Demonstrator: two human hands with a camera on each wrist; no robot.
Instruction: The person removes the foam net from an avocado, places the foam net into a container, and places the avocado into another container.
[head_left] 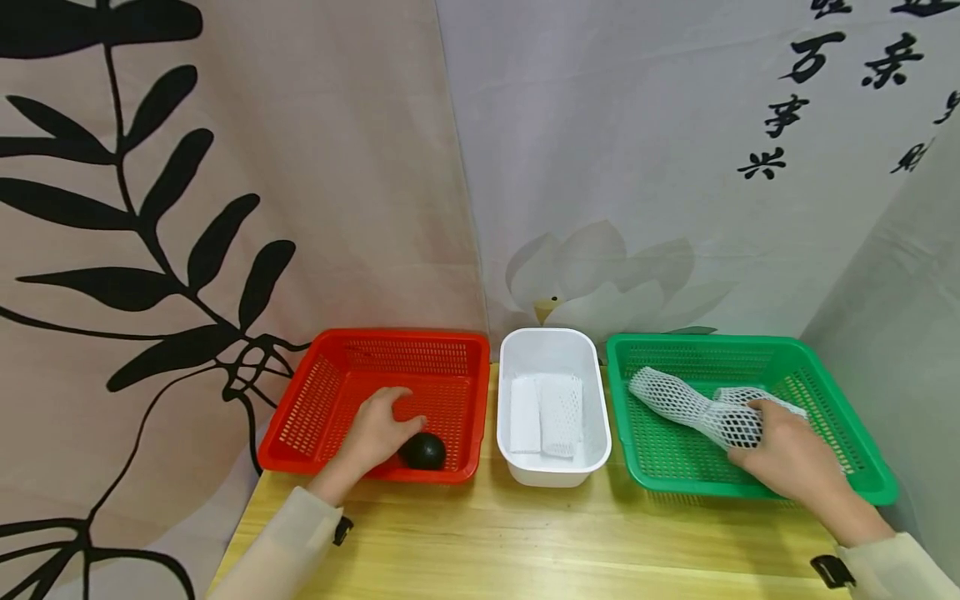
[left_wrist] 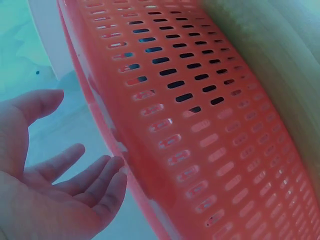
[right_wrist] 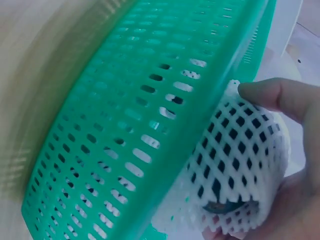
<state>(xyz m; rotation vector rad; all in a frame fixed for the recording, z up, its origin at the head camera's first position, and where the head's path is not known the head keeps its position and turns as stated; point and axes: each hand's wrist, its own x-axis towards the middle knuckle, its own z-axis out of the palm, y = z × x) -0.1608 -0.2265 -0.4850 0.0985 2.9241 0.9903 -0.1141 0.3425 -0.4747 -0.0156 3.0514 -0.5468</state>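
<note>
In the head view, my left hand (head_left: 381,433) is over the red basket (head_left: 300,454), its thumb close to a dark round fruit (head_left: 423,451) near the front wall. Its fingers are apart and loosely bent, with nothing between them in the left wrist view. On the other side, my right hand (head_left: 793,457) grips a white foam net sleeve (right_wrist: 235,155) inside the green basket (head_left: 637,467). Through the sleeve's mesh and open end, a dark fruit (right_wrist: 225,206) shows. More white foam netting (head_left: 667,392) lies in the green basket beside the hand.
Between the two baskets stands a white plastic bin (head_left: 512,346) with folded white foam netting (head_left: 561,417) inside. All three containers sit on a light wooden table (head_left: 525,533). A printed cloth (head_left: 360,167) hangs right behind them.
</note>
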